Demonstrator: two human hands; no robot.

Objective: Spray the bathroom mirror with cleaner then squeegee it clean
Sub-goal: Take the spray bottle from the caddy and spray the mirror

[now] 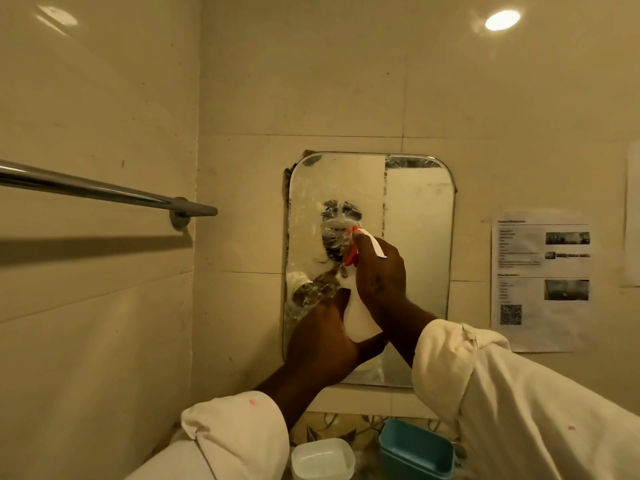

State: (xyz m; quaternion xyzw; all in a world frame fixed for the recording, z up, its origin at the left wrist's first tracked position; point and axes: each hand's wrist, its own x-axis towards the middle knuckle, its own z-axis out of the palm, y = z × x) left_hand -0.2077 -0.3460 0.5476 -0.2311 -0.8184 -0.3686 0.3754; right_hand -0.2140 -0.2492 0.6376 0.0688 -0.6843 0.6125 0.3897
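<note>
The spray bottle [358, 315] stands nearly upright, its long axis tipped slightly, nozzle end aimed at the mirror [415, 237] just beyond the fingers. It is smooth white plastic with an orange-red trigger and a white head on top. The right hand [381, 275] wraps the neck, fingers curled tight around the trigger area; the left hand [323, 337] cups the rounded base from below, fingers closed against it. Past the fingertips, the rounded-corner mirror glass is filmed with cloudy streaks and wet, foamy patches, though the blur makes their texture uncertain. Below the wrists sit a white tub [323, 457] and a teal container [417, 452].
</note>
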